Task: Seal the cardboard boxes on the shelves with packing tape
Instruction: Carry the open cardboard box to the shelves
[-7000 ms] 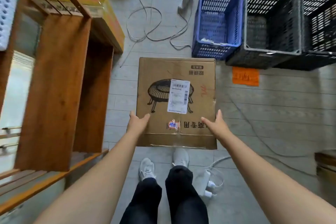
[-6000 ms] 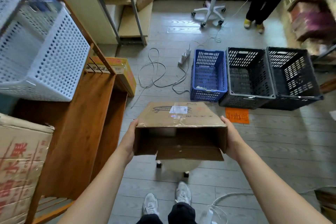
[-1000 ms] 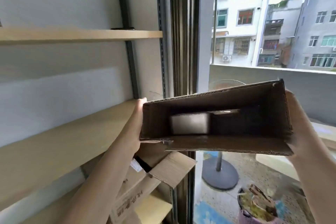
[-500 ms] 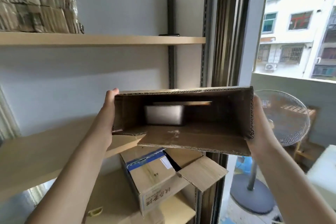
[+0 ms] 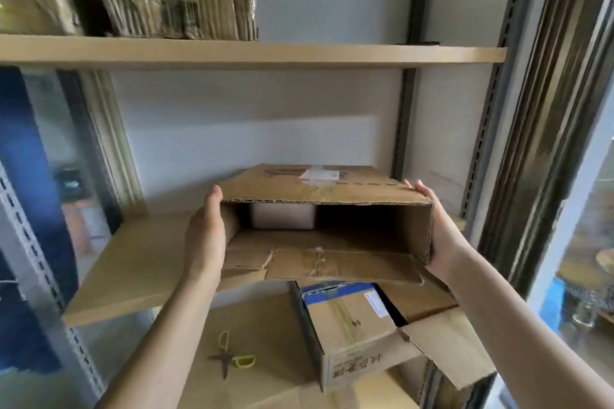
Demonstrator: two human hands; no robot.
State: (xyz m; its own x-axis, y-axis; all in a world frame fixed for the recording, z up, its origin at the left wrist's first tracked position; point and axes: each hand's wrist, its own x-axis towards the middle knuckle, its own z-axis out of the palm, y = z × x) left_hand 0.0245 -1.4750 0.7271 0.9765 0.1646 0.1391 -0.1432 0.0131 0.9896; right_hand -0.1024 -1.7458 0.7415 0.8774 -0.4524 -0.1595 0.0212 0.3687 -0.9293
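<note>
- I am holding the cardboard box (image 5: 327, 209) between both hands, on or just above the middle shelf (image 5: 139, 262); whether its underside is resting on the board I cannot tell.
- My left hand (image 5: 206, 239) is pressing flat against the box's left end, fingers straight and pointing up; my right hand (image 5: 438, 232) is doing the same on the right end. Neither hand is curling round anything.
- Handling judgement: the box is looking light, since palm pressure alone is carrying it. The corrugated walls are stiff, but the open edges are soft and the lower flap (image 5: 319, 264) is creased and sagging, so it is likely to buckle if squeezed there.
- Best hold, in my judgement: the two short end walls, as I am doing now, not the loose flaps.
- A pale rectangular item (image 5: 282, 216) is sitting inside, toward the back left; it could slide if I am tilting the box.
- Orientation: the open mouth is facing me, the closed end is facing the wall behind the middle shelf, and the labelled face (image 5: 319, 173) is pointing up.
- The long axis is running left to right, along the middle shelf's front edge.
- Below the middle shelf, another open box (image 5: 352, 332) and yellow-handled scissors (image 5: 232, 357) are lying; no tape is in view.
</note>
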